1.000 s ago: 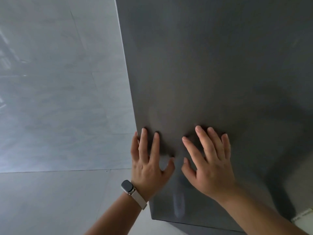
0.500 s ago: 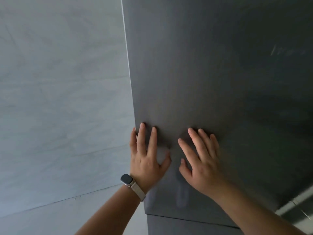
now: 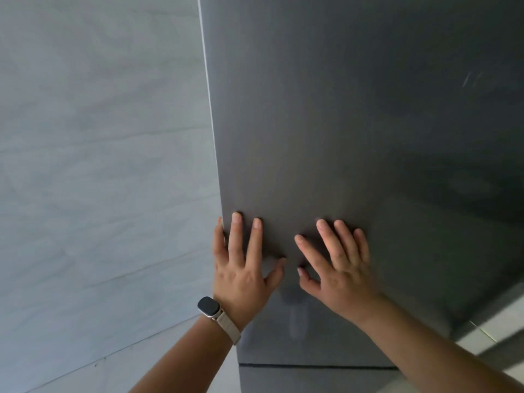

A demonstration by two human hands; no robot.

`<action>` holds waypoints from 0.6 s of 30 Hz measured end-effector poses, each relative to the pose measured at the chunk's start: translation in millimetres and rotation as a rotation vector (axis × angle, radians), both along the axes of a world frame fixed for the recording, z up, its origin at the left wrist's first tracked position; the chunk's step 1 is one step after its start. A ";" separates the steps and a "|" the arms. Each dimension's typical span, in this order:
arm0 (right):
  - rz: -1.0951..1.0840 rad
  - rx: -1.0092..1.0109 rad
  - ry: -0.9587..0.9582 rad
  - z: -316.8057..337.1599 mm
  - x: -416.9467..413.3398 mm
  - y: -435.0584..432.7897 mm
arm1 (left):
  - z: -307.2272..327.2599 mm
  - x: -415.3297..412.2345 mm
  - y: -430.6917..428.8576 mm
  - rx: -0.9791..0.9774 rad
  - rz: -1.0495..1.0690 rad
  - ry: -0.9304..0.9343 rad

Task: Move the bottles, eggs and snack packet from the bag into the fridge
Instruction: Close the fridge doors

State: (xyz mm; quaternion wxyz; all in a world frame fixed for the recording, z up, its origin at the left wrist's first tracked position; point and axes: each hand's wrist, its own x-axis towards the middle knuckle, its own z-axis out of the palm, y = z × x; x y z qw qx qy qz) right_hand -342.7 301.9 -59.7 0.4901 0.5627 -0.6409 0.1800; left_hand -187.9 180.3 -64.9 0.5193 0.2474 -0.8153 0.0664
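Observation:
The dark grey fridge door (image 3: 340, 123) fills the right of the view. Both of my hands lie flat against it, fingers spread, holding nothing. My left hand (image 3: 241, 268), with a watch on its wrist, rests at the door's left edge, its outer fingers wrapping that edge. My right hand (image 3: 340, 268) presses on the door just to the right. A seam (image 3: 312, 365) below my hands separates this door from a lower panel. The bag, bottles, eggs and snack packet are out of view.
A pale grey tiled wall or floor (image 3: 99, 180) takes up the left half. A lighter strip of floor (image 3: 499, 321) shows at the lower right beside the fridge.
The view has tilted upward, so the seam under the door has come into view. My hands stay flat on the door, shifted a little toward its left edge.

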 end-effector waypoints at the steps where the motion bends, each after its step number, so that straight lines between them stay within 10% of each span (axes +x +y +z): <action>1: -0.004 -0.002 0.001 -0.3 0.3 -0.6 | 0.2 0.4 -0.3 0.003 0.001 -0.007; 18: -0.240 0.344 -0.334 24.6 73.0 42.6 | -5.8 63.3 10.9 0.062 -0.207 -0.262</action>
